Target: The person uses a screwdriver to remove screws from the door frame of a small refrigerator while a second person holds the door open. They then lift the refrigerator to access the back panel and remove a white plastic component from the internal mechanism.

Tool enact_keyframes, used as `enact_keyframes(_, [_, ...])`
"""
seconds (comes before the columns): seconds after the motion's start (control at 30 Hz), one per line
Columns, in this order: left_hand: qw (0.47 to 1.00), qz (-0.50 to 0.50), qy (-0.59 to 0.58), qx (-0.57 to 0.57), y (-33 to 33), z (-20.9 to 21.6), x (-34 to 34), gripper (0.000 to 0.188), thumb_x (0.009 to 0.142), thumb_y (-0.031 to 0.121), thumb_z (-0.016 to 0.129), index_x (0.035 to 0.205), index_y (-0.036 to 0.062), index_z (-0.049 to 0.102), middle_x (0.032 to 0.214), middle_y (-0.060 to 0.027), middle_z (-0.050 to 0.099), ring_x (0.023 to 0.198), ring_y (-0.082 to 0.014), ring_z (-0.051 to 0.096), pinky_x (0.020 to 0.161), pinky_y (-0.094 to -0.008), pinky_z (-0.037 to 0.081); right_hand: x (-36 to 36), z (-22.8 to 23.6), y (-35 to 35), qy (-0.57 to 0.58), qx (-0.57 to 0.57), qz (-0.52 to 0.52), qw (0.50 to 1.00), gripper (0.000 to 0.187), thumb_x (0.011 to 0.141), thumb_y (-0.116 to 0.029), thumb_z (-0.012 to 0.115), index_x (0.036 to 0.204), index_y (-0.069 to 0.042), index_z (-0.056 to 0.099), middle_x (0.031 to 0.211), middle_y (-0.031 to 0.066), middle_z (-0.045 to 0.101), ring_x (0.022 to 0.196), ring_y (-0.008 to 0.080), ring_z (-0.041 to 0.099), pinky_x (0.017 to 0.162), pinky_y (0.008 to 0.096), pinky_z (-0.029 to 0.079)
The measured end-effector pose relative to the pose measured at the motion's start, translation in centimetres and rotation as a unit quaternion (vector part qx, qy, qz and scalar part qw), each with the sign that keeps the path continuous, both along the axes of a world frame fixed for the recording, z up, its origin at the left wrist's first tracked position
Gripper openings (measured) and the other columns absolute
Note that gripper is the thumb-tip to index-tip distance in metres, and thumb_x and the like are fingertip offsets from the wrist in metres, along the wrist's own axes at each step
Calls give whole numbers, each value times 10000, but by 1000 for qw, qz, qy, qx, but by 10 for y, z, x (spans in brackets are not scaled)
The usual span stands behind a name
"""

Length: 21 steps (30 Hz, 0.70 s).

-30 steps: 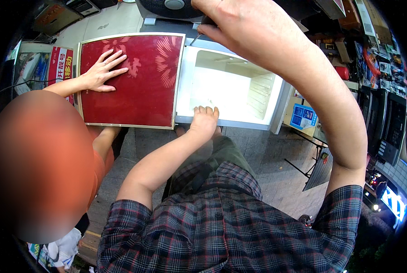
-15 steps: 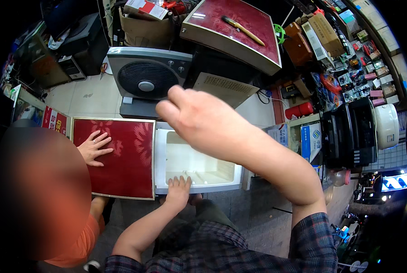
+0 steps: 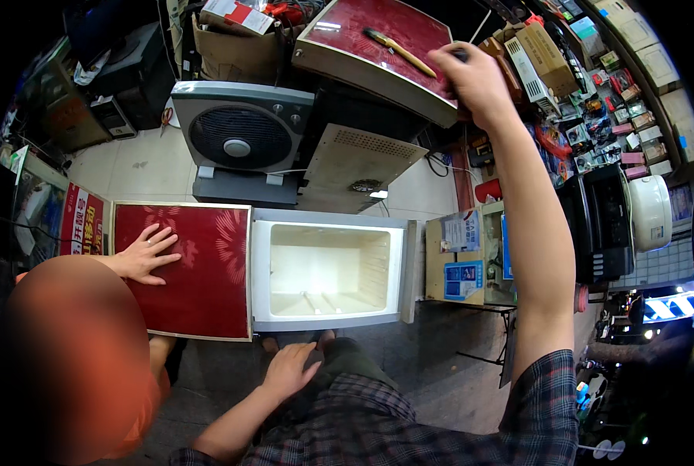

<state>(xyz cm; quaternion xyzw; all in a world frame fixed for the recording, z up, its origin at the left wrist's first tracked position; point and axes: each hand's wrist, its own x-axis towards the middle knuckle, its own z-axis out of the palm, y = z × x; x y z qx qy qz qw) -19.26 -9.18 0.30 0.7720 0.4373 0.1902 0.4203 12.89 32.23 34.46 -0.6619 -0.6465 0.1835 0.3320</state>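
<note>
My right hand (image 3: 477, 84) is reached out to the far right, at the near right corner of a red-topped box (image 3: 339, 33). Its fingers are curled around a small dark thing (image 3: 460, 55), whose kind I cannot make out. On that box lies a tool with a yellowish wooden handle (image 3: 410, 59) and a dark head. My left hand (image 3: 289, 370) hovers above my lap, fingers loosely apart and holding nothing. Just beyond it is an open white-lined cabinet (image 3: 327, 260), like a small fridge. Another person's hand (image 3: 151, 255) rests flat on the red patterned panel (image 3: 207, 299) to its left.
A grey box fan (image 3: 242, 128) and a perforated metal panel (image 3: 370, 155) stand behind the cabinet. Cardboard boxes (image 3: 238, 54) crowd the back. Shelves of small packages (image 3: 622, 124), a black machine (image 3: 595, 225) and a white appliance (image 3: 650, 213) line the right. A person in orange (image 3: 133, 412) is close on my left.
My right hand has swung from above the cabinet to the far right, by the red-topped box. My left hand has come off the cabinet's near edge, back toward my lap.
</note>
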Motion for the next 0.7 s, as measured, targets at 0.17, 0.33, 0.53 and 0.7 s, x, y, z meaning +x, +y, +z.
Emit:
enact_keyframes(0.17, [998,42,34,-30,-30,-24,-12,499,926,285,801,1334,22,687,1243,-172,730,1161,-346,685,1023,-438,545,-26,-19,41,-449,57,25,891,346,938,-330,739,1182,-87,764,1082,197,773,1064,388,735,939,487,573])
enact_keyframes(0.33, [992,86,59,-66,-39,-34,-26,495,933,259,814,1338,8,681,1262,-201,724,1181,-363,686,1040,-434,552,-31,-19,59,-446,38,56,892,331,954,-333,724,1177,-93,768,1107,194,772,1078,376,731,938,486,577])
enact_keyframes(0.53, [990,108,56,-69,-44,-44,-34,471,948,252,768,1346,21,670,1258,-186,722,1181,-366,674,1049,-444,531,-35,-17,70,-460,46,69,884,299,963,-296,707,1196,-123,775,1136,182,771,1098,376,725,963,478,571])
enact_keyframes(0.7, [991,95,58,-79,-41,-44,-34,468,946,242,766,1345,18,668,1254,-186,721,1177,-368,674,1046,-442,532,-26,-24,75,-450,60,105,885,319,963,-277,706,1241,-134,770,1159,177,771,1111,381,721,979,474,567])
